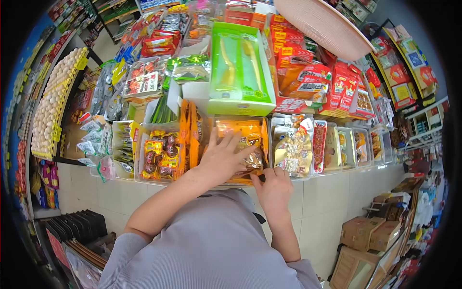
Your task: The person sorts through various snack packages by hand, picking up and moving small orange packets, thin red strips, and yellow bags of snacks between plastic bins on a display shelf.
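The left hand (224, 156) lies flat, fingers spread, on the orange packets (240, 131). At its 4 o'clock the right hand (275, 189) has curled fingers; I cannot tell what they hold.

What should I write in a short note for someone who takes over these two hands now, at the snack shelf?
Left hand: open, fingers spread, lying flat on the orange snack packets in the clear bin.
Right hand: at the bin's front edge, fingers curled. Whether it grips a packet cannot be seen.
Around: the bin of red-wrapped snacks stands to the left, the silver-gold packets to the right, and the green box behind.
Done: the orange packets are in the bin.
Left: they look uneven, and both hands are not yet withdrawn.
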The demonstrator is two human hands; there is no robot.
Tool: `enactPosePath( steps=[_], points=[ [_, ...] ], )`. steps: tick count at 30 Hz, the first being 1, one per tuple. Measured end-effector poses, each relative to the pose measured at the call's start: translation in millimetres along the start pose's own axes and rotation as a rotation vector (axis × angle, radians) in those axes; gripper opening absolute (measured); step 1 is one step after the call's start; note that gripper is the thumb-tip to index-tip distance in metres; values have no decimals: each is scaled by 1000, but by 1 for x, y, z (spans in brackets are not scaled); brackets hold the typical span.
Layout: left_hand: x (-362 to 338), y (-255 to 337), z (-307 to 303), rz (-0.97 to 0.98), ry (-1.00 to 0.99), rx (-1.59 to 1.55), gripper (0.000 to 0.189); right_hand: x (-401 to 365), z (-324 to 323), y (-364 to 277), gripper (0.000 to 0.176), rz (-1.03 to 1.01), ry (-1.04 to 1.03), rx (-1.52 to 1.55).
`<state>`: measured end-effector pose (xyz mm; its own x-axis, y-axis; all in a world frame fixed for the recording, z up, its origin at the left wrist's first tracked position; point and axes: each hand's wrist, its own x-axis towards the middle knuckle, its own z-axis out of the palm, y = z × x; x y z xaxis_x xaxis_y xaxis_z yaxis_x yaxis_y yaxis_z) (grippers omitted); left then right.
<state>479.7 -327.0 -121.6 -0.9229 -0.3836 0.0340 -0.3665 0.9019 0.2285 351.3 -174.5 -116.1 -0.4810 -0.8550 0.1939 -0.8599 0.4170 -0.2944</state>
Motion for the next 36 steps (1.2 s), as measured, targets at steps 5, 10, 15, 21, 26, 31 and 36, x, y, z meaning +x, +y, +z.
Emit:
enactPosePath(
  steps=[5,10,15,21,26,31,36],
  points=[
    [2,-2,-1,-29,-22,-35,68,-2,2,-3,19,-2,-15,-87],
    [2,-4,1,-44,-25,-53,66,-5,11,-3,23,86,56,-32],
    [4,-9,-8,-47,-100,-76,64,-6,18,10,24,-14,158,49],
    [6,-13,-15,-52,-168,-110,64,-6,15,34,28,-328,297,61],
    [5,-15,-14,-1,-176,-35,67,-4,9,45,25,-517,271,75],
    [8,-3,-13,12,-150,120,67,5,-21,39,20,-505,34,-26],
    [3,-2,-4,26,-40,137,64,4,-24,24,20,-395,-107,-48]
  ],
)
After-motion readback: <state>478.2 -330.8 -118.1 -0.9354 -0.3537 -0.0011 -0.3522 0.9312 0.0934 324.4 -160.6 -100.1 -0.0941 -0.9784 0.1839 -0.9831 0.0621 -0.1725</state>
